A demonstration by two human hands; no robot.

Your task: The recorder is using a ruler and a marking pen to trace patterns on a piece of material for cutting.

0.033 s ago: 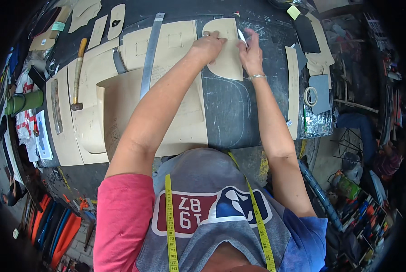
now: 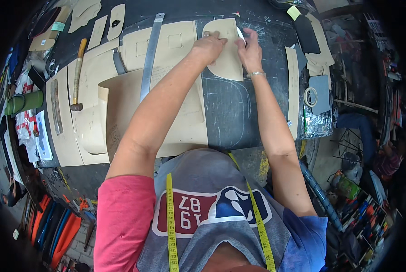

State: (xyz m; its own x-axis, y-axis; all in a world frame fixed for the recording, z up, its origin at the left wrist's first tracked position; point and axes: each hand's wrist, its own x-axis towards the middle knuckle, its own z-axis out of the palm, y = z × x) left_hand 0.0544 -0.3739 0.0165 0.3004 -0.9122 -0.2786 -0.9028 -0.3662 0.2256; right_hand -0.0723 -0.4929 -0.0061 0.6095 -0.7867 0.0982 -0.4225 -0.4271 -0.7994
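My left hand [image 2: 210, 47] presses down on a tan card pattern piece [image 2: 229, 68] with a rounded left side and a straight right edge. Its fingers are spread, and it grips nothing. At that straight edge, my right hand [image 2: 251, 53] is closed around a slim white pen-like tool [image 2: 240, 34], which points away from me. The tool's tip is too small to make out. Beneath the piece lies a dark work surface [image 2: 225, 113] with faint white lines drawn on it.
Large tan card sheets [image 2: 176, 122], one curled up, spread to the left under a long steel ruler [image 2: 152, 54]. A hammer [image 2: 79, 75] rests farther left. To the right are a narrow card strip [image 2: 292, 90], a tape roll [image 2: 310, 96] and a grey pad [image 2: 320, 93].
My right hand and the white tool have shifted very slightly left along the pattern's edge. My left hand stays in place on the piece.
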